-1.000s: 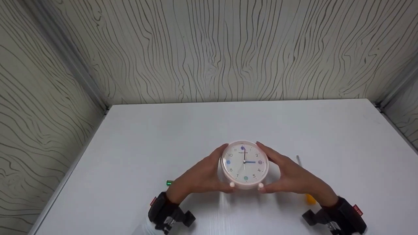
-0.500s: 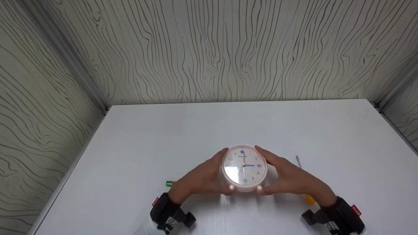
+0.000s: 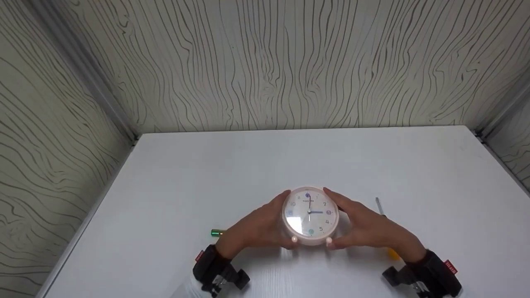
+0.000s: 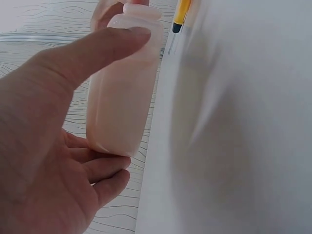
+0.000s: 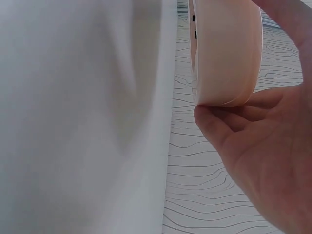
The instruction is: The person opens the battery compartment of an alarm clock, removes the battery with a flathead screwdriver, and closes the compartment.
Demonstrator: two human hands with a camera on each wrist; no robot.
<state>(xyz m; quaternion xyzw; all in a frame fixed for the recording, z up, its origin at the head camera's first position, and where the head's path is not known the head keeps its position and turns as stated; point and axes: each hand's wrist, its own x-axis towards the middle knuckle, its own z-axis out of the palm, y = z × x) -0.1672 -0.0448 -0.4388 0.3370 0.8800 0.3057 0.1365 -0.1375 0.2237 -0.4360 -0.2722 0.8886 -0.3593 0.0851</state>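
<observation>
A round, pale pink alarm clock (image 3: 310, 216) is held between both hands, its dial facing up toward the head camera and its two small feet toward the person. My left hand (image 3: 261, 225) grips the clock's left side, thumb by the left foot and fingers at the upper edge. On the opposite side my right hand (image 3: 366, 223) grips it the same way. In the left wrist view the clock's side (image 4: 122, 92) stands apart from the table, with the thumb across it near a foot. The right wrist view shows the fingertips (image 5: 212, 122) against the clock's rim.
A screwdriver with a yellow handle (image 3: 393, 253) lies partly hidden under the right forearm, its metal shaft (image 3: 379, 205) pointing away. A shiny green cylindrical object (image 3: 217, 232) shows beside the left wrist. Patterned panels (image 3: 265, 62) enclose the white table (image 3: 186, 174).
Both hands have brought the clock slightly down in the head view, toward the person. Its tilt has shifted a little, and a glare now covers the dial's lower left. The grip is unchanged.
</observation>
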